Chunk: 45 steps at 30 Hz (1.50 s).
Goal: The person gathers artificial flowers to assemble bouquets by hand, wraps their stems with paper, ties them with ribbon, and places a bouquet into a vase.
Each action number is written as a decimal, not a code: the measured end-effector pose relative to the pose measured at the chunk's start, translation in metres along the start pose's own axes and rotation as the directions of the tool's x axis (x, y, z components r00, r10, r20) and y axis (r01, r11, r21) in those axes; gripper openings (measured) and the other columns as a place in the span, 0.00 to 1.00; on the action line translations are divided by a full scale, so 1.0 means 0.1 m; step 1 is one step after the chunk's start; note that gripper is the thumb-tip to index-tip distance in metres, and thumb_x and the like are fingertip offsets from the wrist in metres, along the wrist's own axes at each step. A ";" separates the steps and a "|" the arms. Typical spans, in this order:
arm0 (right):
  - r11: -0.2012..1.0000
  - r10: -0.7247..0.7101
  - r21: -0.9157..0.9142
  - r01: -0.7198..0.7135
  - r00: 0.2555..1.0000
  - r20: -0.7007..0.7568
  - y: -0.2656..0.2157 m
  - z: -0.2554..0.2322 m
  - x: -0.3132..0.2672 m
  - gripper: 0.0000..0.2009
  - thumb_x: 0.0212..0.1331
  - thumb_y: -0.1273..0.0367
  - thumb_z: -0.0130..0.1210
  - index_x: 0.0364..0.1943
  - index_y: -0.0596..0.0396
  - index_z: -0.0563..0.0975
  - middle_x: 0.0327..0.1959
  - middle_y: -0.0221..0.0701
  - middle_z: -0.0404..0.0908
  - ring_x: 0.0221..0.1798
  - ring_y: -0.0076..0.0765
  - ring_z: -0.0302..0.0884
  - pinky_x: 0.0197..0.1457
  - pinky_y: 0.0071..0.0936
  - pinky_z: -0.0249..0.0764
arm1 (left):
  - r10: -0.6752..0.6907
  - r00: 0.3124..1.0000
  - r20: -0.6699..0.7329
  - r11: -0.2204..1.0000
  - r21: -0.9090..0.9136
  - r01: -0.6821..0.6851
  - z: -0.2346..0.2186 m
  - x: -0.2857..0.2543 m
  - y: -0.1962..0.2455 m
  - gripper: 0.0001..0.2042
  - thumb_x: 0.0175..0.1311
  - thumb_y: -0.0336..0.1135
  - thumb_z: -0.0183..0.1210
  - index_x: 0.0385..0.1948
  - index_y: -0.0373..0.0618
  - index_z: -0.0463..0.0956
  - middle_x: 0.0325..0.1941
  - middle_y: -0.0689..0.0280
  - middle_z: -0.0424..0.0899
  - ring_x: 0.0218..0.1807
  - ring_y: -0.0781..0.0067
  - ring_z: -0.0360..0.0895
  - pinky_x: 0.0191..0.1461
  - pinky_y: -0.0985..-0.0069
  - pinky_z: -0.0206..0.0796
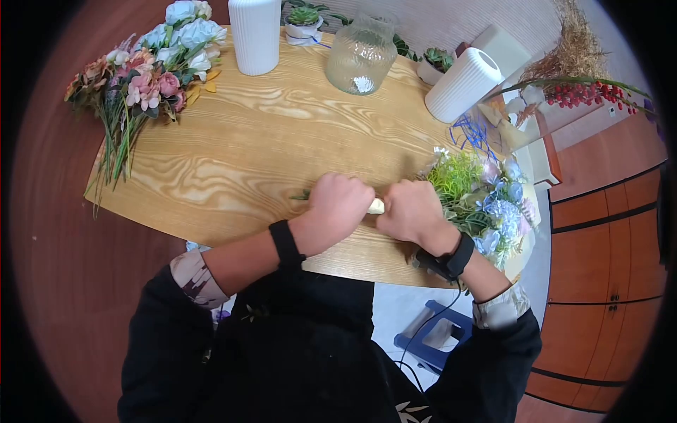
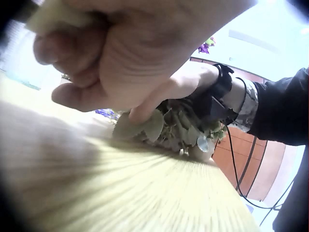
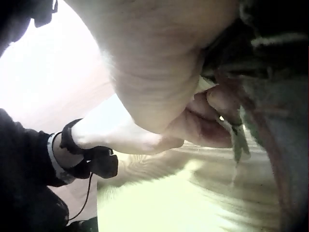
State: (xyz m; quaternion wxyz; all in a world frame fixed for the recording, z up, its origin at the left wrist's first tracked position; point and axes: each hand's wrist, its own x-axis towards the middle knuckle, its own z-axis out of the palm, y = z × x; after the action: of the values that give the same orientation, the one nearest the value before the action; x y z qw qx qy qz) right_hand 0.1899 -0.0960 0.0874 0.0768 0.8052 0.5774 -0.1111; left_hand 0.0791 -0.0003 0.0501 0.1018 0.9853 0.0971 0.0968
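In the head view, the left hand (image 1: 338,204) and right hand (image 1: 416,211) meet low over the table, both with fingers curled. A small pale cream object (image 1: 376,206) shows between them, gripped by both. A green sprig (image 1: 302,196) pokes out beyond the left hand. The left wrist view has the left hand (image 2: 130,63) curled round the pale object (image 2: 58,18), with the right hand (image 2: 176,89) behind. In the right wrist view, green leafy bits (image 3: 237,140) hang by the curled fingers of the right hand (image 3: 154,67); what these fingers cover is hidden.
Blue and green flowers (image 1: 504,208) lie beside the right forearm, blue ties (image 1: 474,135) behind them. Pink and white flowers (image 1: 151,77) lie far left. White vases (image 1: 255,35) (image 1: 463,84), a glass vase (image 1: 361,60) and small potted plants stand at the back. A blue stool (image 1: 431,335) is below.
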 end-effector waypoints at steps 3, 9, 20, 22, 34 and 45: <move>0.999 -0.031 -0.021 0.030 0.998 -0.062 0.06 0.03 -0.04 0.08 0.35 0.65 0.52 0.15 0.54 0.79 0.18 0.41 0.77 0.24 0.46 0.77 0.31 0.34 0.73 | -0.050 0.997 -0.052 0.997 -0.056 0.047 0.10 -0.12 -0.21 0.02 0.41 0.27 0.56 0.15 0.41 0.74 0.18 0.58 0.76 0.22 0.56 0.75 0.27 0.64 0.67; 0.993 -0.097 -0.077 0.093 0.994 -0.048 0.05 0.03 -0.05 0.08 0.36 0.65 0.54 0.14 0.54 0.78 0.18 0.39 0.77 0.23 0.44 0.77 0.31 0.35 0.73 | 0.251 0.966 -0.056 0.915 -0.311 -0.256 -0.15 -0.19 -0.38 0.03 0.38 0.27 0.56 0.17 0.40 0.73 0.17 0.52 0.73 0.20 0.50 0.72 0.28 0.61 0.66; 0.941 -0.333 -0.165 0.296 0.899 -0.283 0.05 -0.11 -0.16 0.05 0.35 0.67 0.56 0.13 0.52 0.78 0.17 0.33 0.77 0.30 0.42 0.77 0.30 0.35 0.71 | -0.097 0.942 0.321 0.840 -0.481 0.250 0.02 0.13 0.09 0.07 0.40 0.28 0.56 0.19 0.32 0.73 0.24 0.46 0.76 0.30 0.45 0.75 0.33 0.60 0.68; 0.827 -0.431 -0.488 0.278 0.872 -0.233 0.00 -0.21 -0.19 0.04 0.38 0.69 0.55 0.16 0.53 0.78 0.21 0.32 0.77 0.38 0.40 0.73 0.29 0.38 0.69 | -0.125 0.941 0.315 0.832 -0.483 0.272 0.02 0.15 0.09 0.07 0.40 0.29 0.57 0.19 0.33 0.73 0.23 0.46 0.76 0.28 0.45 0.75 0.32 0.61 0.68; -0.143 0.443 0.854 0.501 0.804 -0.397 -0.36 0.10 -1.09 0.20 0.56 0.69 0.54 0.51 0.65 0.68 0.53 0.41 0.69 0.54 0.34 0.68 0.58 0.25 0.62 | 0.128 0.858 0.498 0.205 -0.860 0.468 -0.63 -0.01 0.09 0.10 0.39 0.26 0.59 0.14 0.45 0.62 0.10 0.72 0.63 0.09 0.83 0.59 0.12 0.80 0.48; -0.379 0.115 0.835 0.398 0.916 -0.384 -0.51 -0.01 -0.58 0.18 0.63 0.58 0.45 0.43 0.61 0.70 0.37 0.31 0.70 0.47 0.30 0.67 0.54 0.29 0.63 | 0.391 0.832 0.394 0.112 -0.918 0.381 -0.40 -0.10 0.09 0.07 0.37 0.22 0.54 0.11 0.43 0.64 0.09 0.75 0.60 0.12 0.87 0.55 0.14 0.85 0.41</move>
State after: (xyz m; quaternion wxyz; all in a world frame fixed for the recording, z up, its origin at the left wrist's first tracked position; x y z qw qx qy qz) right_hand 0.1239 -0.1329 0.1039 -0.7240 0.4347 0.3362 -0.4168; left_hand 0.0631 -0.0042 0.0889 0.7542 0.6375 -0.0309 -0.1542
